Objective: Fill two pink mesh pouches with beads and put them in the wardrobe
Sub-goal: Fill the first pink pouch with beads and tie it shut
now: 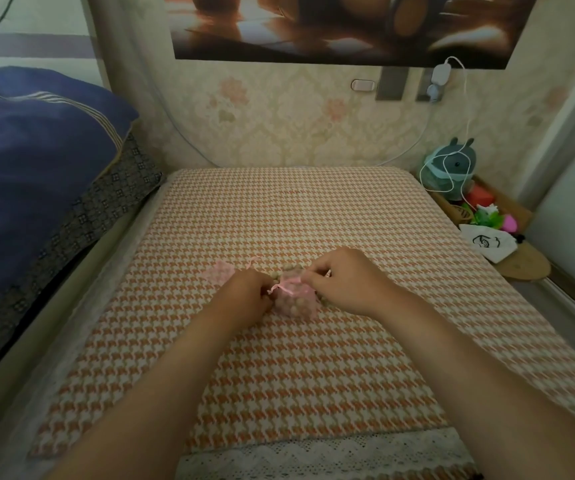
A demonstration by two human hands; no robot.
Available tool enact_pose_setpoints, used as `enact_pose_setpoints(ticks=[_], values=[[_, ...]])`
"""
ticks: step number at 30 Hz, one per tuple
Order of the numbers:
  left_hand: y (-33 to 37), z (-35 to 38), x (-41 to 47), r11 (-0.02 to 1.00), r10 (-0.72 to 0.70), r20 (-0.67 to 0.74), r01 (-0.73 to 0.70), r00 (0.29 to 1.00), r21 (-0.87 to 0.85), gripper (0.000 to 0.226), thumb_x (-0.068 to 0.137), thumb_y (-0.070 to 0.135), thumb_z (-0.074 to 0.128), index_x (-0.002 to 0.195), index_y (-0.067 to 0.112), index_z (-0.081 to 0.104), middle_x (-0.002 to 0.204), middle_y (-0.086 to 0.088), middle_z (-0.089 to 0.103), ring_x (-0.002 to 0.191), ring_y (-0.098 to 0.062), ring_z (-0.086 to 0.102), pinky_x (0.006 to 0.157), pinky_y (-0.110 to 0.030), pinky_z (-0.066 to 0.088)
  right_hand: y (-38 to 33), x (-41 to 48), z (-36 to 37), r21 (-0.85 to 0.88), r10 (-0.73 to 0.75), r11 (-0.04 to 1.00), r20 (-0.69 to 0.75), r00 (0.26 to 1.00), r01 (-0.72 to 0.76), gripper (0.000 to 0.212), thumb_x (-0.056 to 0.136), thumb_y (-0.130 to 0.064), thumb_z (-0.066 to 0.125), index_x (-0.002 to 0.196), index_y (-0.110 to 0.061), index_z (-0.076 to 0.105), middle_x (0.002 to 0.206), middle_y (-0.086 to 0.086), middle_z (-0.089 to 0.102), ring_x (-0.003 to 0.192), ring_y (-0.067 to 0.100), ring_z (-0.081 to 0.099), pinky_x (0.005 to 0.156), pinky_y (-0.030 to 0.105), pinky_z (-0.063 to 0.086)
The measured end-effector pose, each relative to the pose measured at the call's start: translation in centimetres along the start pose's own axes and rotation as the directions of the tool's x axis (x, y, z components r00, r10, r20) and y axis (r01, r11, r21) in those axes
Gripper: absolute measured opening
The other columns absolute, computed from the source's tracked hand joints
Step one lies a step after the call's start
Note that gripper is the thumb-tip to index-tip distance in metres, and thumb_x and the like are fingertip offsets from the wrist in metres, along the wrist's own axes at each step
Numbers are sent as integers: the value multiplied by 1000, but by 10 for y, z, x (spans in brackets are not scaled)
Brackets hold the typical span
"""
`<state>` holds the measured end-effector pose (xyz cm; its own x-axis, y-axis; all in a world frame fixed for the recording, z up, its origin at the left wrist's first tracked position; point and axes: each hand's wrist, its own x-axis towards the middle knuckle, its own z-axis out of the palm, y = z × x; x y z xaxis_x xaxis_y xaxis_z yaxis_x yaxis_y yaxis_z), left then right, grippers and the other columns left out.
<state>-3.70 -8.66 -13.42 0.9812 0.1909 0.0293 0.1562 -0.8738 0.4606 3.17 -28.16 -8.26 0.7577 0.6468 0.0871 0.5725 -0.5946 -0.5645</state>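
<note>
A bead-filled pouch (pixel 296 304) is seen mid-table (pixel 279 209), set between both hands; its neck is drawn tight. The drawstring (pixel 281 287) is pinched by the left hand (pixel 244 297) on one side and by the right hand (pixel 343 282) on the other, each grip clamped on it; a second pouch (pixel 222 273), flat, is laid just beyond the left hand; loose beads (pixel 288 268) are glimpsed just behind the filled one.
</note>
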Motion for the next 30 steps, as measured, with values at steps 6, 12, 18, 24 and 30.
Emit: enact_pose_setpoints(ticks=[6, 12, 18, 24, 30], values=[[9, -22, -2, 965, -143, -250, 78, 958, -251, 10, 83, 14, 77, 92, 18, 73, 83, 7, 67, 79, -8, 63, 69, -16, 49, -2, -2, 1, 6, 8, 1000, -1, 1000, -8, 34, 97, -39, 59, 81, -14, 77, 83, 5, 77, 66, 30, 68, 66, 47, 59], [43, -45, -14, 907, -79, -275, -45, 958, -418, 10, 80, 21, 81, 87, 23, 75, 78, 14, 70, 72, 2, 66, 60, -8, 47, -7, -4, -1, -7, 4, 1000, -2, 1000, -4, 28, 96, -39, 61, 88, -21, 79, 76, 0, 75, 64, 18, 66, 64, 41, 56], [49, -31, -19, 952, 62, -207, -120, 976, -283, 10, 82, 29, 78, 90, 22, 78, 84, 14, 71, 83, 4, 63, 75, -17, 49, -7, -7, -3, -13, -4, 1000, 26, 1000, 4, 31, 97, -36, 58, 83, -18, 78, 70, 7, 73, 67, 30, 68, 62, 51, 56], [51, -30, -16, 969, 80, -146, -111, 986, -222, 16, 89, 33, 69, 99, 25, 79, 100, 11, 72, 91, -3, 63, 83, -27, 52, -4, -7, -5, -5, -5, 1000, 32, 999, 5, 30, 97, -33, 58, 79, -19, 78, 72, 8, 73, 68, 32, 67, 60, 49, 54], [46, -35, -18, 988, 16, -117, -34, 993, -152, 18, 93, 24, 62, 103, 23, 77, 102, 8, 74, 87, -4, 65, 76, -21, 53, -5, -3, -1, 25, -12, 1000, 39, 999, 11, 27, 97, -38, 61, 81, -26, 79, 75, 0, 75, 68, 27, 70, 63, 46, 57]])
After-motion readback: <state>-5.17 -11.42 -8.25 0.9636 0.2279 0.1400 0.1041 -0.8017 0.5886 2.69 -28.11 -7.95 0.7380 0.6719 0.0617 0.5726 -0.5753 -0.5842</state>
